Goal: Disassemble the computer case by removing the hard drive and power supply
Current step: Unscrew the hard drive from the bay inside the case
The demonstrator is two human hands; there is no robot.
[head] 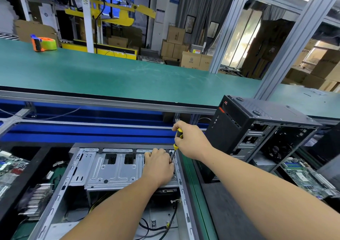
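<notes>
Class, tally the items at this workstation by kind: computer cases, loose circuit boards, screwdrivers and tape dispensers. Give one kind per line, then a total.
Computer cases: 2 (open case, black tower)
Circuit boards: 2 (left board, right board)
Screwdrivers: 1 (screwdriver)
Tape dispensers: 1 (tape dispenser)
Total: 6

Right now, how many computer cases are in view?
2: an open case lying flat under both hands, and a black tower case tilted to its right. Others may be hidden out of frame.
</notes>
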